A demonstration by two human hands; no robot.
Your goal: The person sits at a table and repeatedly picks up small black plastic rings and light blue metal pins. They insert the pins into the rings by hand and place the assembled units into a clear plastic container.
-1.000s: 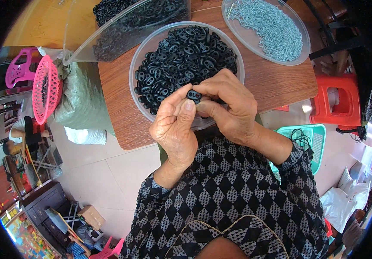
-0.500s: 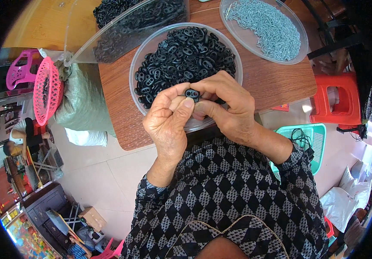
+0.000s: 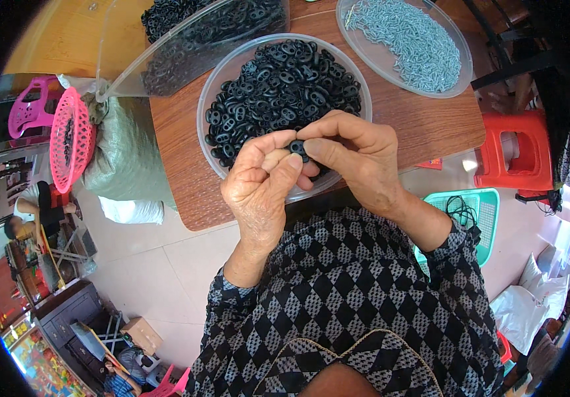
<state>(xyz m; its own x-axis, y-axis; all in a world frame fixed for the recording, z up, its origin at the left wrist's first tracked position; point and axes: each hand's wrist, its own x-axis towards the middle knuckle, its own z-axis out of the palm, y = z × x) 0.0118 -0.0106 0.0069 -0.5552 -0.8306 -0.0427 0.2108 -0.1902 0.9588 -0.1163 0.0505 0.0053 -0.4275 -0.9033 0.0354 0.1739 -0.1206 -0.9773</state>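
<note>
Between my two hands is one small black two-hole plastic piece (image 3: 297,150), like a cord lock. My left hand (image 3: 263,178) pinches it between thumb and fingers. The thumb of my right hand (image 3: 359,159) presses on its upper right side, with the index finger bent behind; the contact underneath is hidden. Just beyond my fingers stands a round clear tub (image 3: 203,112) heaped with similar black pieces (image 3: 285,86). At the far right of the table lies a shallow clear dish (image 3: 381,74) full of small silvery springs (image 3: 424,53).
The brown wooden table (image 3: 410,126) carries a clear bin (image 3: 166,83) of more black parts. Left of it are a pink basket (image 3: 73,142) and a stuffed sack (image 3: 126,152). On the right stand a red stool (image 3: 516,152) and a green basket (image 3: 487,225). Other people sit far left.
The black piece has turned and shifted slightly right in my fingers. My right thumb has moved up onto its side, and the right hand has come a little to the right.
</note>
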